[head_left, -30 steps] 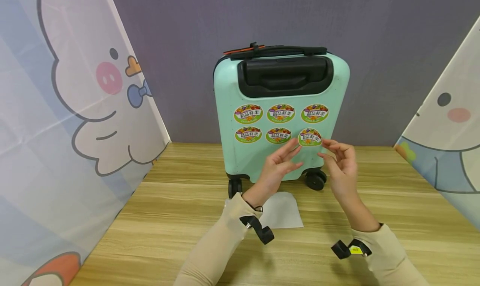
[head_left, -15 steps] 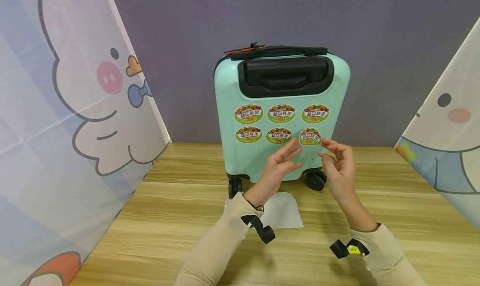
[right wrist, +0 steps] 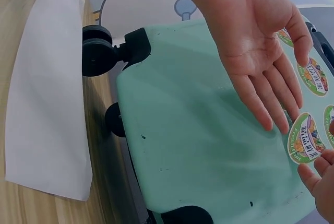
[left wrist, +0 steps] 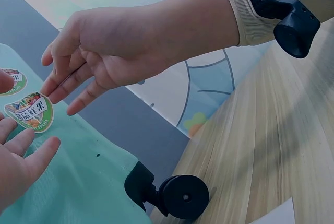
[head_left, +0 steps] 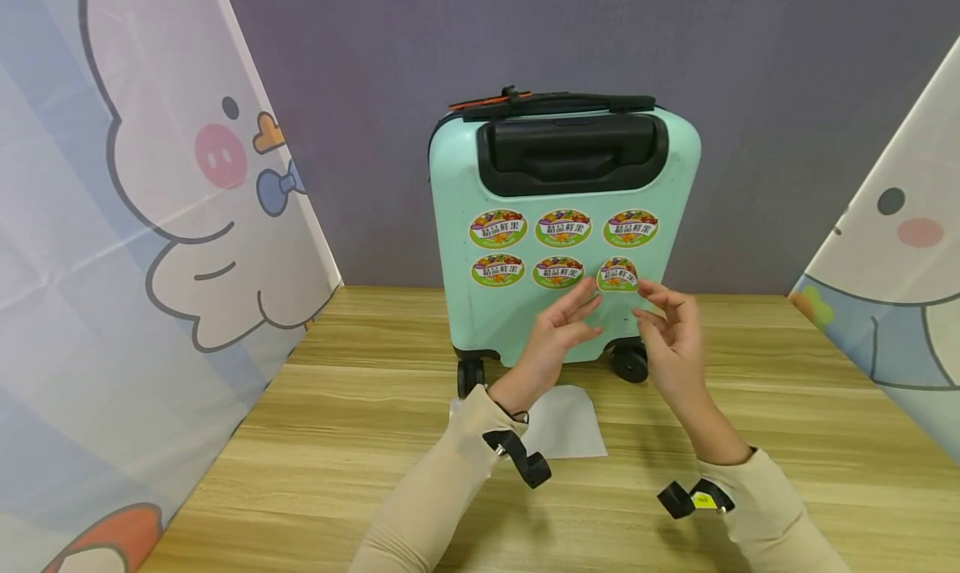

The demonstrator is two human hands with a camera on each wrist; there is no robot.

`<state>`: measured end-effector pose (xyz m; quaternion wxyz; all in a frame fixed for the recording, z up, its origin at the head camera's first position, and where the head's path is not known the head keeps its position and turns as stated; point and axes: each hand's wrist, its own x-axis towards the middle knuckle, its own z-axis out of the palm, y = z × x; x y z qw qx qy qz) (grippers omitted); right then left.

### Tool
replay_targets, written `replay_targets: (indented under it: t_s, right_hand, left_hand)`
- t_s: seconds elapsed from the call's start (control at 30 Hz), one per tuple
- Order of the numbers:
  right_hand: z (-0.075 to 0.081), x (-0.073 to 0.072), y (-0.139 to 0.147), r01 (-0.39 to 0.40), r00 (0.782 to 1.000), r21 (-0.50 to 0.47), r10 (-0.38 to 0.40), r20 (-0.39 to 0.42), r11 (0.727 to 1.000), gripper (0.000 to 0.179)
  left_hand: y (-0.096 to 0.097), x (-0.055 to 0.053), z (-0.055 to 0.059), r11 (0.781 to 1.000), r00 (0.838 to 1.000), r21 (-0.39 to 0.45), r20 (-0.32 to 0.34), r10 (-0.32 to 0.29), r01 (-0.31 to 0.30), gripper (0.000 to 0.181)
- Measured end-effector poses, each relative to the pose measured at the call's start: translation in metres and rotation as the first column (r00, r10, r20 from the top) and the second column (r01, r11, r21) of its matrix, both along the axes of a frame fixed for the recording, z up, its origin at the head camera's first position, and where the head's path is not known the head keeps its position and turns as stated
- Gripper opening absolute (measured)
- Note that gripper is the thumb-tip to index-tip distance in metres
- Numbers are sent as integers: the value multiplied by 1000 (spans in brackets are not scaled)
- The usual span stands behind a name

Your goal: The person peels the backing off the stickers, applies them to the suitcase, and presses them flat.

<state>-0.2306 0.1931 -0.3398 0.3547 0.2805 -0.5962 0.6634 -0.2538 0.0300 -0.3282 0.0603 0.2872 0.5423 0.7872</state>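
Note:
An oval fruit sticker (head_left: 617,275) lies at the right end of the lower row on the mint-green suitcase (head_left: 536,331). It looks slightly bent, its bottom edge flattened. My left hand (head_left: 550,333) has its fingers straight, the fingertips right at the sticker's left edge; the right wrist view shows this hand's thumb apart from the fingers. Opposite it, my right hand (head_left: 675,339) keeps its fingertips at the sticker's right edge. In the left wrist view its fingers (left wrist: 68,85) extend toward the sticker, and in the right wrist view one finger overlaps the sticker (right wrist: 305,139).
Several matching stickers (head_left: 498,229) are on the case in two rows. White paper (head_left: 566,427) lies on the wooden table (head_left: 337,439) below, near the black wheels (head_left: 628,362). A grey wall (head_left: 337,81) stands behind, with cartoon cloths (head_left: 172,306) at both sides.
My right hand has shifted slightly left, staying beside the sticker. The sticker looks narrower and more bent than before. My left hand stays nearly in place.

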Motion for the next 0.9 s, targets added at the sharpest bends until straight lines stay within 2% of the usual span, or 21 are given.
replay_targets:
  t_s: [0.5,0.9]
  right_hand:
    - [-2,-2,3,1,1000,34,-2,31,999,18]
    - [-1,-2,4,43,990,89,-54,131,995,21]
  left_hand:
    - [-1,-1,1,1000,1000,-18,-1,9,-9,66]
    - [-3,-2,1,999,1000,-35,-5,6,-6,67]
